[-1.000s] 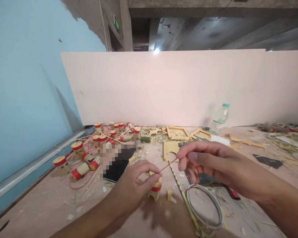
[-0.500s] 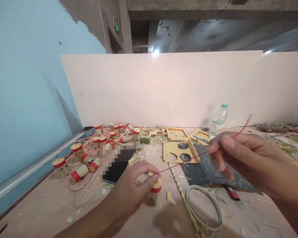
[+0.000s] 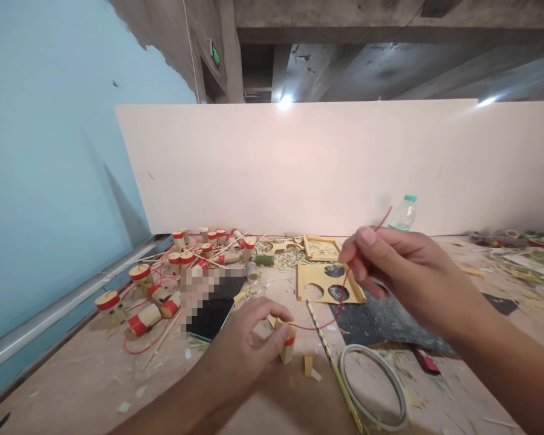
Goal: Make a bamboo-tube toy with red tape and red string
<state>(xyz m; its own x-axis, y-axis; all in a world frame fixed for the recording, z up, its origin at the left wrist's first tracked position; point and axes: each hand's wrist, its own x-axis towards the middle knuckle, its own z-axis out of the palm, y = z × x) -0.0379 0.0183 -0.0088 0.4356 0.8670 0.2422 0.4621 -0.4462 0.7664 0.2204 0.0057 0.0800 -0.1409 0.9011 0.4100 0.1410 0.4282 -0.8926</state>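
Between the thumb and fingers of my left hand (image 3: 249,338) is a small bamboo tube (image 3: 288,350) with a red band near its pale top, standing upright low over or on the table. A thin red string (image 3: 341,305) leads from the tube's top and sags in a loose curve up to my right hand (image 3: 390,263). That hand pinches the string between thumb and fingertips, and a short free end points upward. Behind my hands lies a tan frame (image 3: 304,281) with round holes. The far side of the tube is hidden by my left fingers.
Several red-banded bamboo tubes (image 3: 140,273) with strings and sticks lie at left. A dark phone-like slab (image 3: 217,305), a patterned stick (image 3: 329,350), a tape roll (image 3: 403,386), a black sheet (image 3: 367,323) and a red object (image 3: 426,360) surround my hands. A plastic bottle (image 3: 407,212) stands behind.
My right hand has moved left, toward the tube, and the string has gone from taut to slack. My left hand stays at the tube, which now looks slightly tilted or shifted right.
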